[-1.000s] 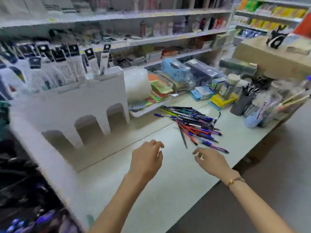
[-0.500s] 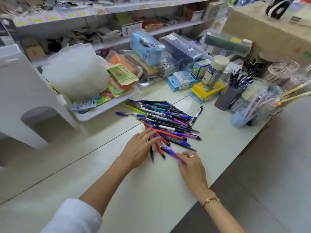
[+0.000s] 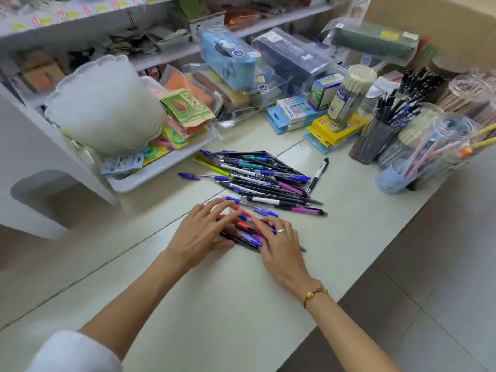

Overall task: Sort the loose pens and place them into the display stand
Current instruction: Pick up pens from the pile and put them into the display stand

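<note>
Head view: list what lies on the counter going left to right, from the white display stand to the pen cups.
White display stand → white tray → pile of loose pens → lone black-and-white pen → dark pen cup → light blue cup.

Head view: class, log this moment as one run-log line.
left hand: on red pens | right hand: same | pen pile: unsorted
</note>
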Demonstrator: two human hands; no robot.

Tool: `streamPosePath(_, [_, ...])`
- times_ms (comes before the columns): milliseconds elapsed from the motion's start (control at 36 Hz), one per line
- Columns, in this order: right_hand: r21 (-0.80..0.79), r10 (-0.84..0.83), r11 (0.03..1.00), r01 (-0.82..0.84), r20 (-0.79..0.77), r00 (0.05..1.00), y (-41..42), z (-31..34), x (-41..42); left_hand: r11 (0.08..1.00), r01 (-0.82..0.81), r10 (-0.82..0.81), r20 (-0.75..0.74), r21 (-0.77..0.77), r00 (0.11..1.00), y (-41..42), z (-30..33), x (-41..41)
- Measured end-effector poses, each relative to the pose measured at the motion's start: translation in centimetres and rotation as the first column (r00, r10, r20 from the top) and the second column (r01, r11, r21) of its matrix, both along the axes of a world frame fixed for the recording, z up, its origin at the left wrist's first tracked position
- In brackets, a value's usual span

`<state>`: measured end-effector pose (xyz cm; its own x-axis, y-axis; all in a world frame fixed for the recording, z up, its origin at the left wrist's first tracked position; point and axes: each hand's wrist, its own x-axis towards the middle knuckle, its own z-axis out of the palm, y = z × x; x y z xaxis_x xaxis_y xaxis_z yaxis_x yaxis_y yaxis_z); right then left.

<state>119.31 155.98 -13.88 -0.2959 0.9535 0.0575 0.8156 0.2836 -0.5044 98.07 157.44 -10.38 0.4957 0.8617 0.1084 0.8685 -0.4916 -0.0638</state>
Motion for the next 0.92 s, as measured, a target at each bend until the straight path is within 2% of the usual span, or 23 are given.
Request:
streamPosePath(111, [-0.126, 0.091, 0.986, -0.108, -0.133, 0.987, 0.1, 1.2, 0.1, 0.984, 0.122, -0.134, -0.084, -0.128, 0.987, 0.5, 0.0, -0.2])
streamPosePath(222, [-0.156, 0.085, 0.982, -0.108, -0.148, 0.985, -0.1, 2.6, 1.3, 0.949, 0.213, -0.243, -0.11, -0.234, 0.964, 1.4, 1.7, 1.0])
streamPosePath(278, [-0.145, 0.058, 0.987, -0.072, -0.097, 0.994, -0.5, 3.0, 2.1, 0.938, 0.155, -0.223, -0.197, -0.309, 0.955, 1.7, 2.7, 2.3])
streamPosePath(333, [-0.148, 0.03, 0.988, -0.035, -0.033, 0.999, -1.1, 3.0, 3.1, 0.95, 0.079, -0.19, -0.357, -0.304, 0.915, 1.9, 3.2, 3.7])
streamPosePath(389, [-0.147, 0.014, 0.989, -0.011, 0.018, 1.0, -1.8, 2.7, 3.8, 0.958, 0.034, -0.167, -0.455, -0.286, 0.874, 1.9, 3.2, 4.9])
streamPosePath(528, [-0.128, -0.032, 0.991, 0.038, 0.051, 0.998, -3.2, 2.5, 4.6, 0.951, -0.029, -0.149, -0.54, -0.307, 0.828, 1.3, 3.1, 5.4])
streamPosePath(639, [-0.129, -0.081, 0.988, 0.081, 0.013, 0.997, -3.9, 2.9, 4.5, 0.931, -0.125, -0.056, -0.469, -0.344, 0.881, -0.1, 4.0, 3.6])
streamPosePath(694, [-0.115, -0.101, 0.989, 0.098, -0.024, 0.995, -4.1, 3.4, 4.2, 0.906, -0.196, 0.064, -0.334, -0.376, 0.941, -1.3, 4.2, 2.4])
streamPosePath(750, [-0.111, -0.138, 0.986, 0.128, -0.088, 0.987, -4.4, 4.1, 3.7, 0.851, -0.276, 0.259, -0.101, -0.448, 0.961, -2.7, 4.1, 1.2])
streamPosePath(778, [-0.127, -0.161, 0.981, 0.144, -0.141, 0.977, -4.5, 4.6, 3.3, 0.806, -0.305, 0.385, 0.057, -0.507, 0.921, -3.5, 4.2, 0.8])
streamPosePath(806, [-0.165, -0.191, 0.973, 0.159, -0.2, 0.961, -4.6, 5.1, 2.7, 0.749, -0.308, 0.515, 0.222, -0.587, 0.828, -4.3, 4.3, 0.5])
streamPosePath(833, [-0.222, -0.224, 0.961, 0.167, -0.264, 0.938, -4.7, 5.7, 2.0, 0.694, -0.265, 0.631, 0.387, -0.67, 0.673, -5.2, 4.7, 0.5])
streamPosePath(861, [-0.29, -0.261, 0.943, 0.166, -0.33, 0.907, -4.9, 6.2, 1.2, 0.65, -0.189, 0.716, 0.509, -0.736, 0.478, -6.0, 5.2, 0.7])
streamPosePath(917, [-0.412, -0.305, 0.905, 0.109, -0.446, 0.842, -5.4, 7.1, -0.6, 0.574, -0.061, 0.816, 0.564, -0.817, 0.128, -7.6, 6.1, 1.0])
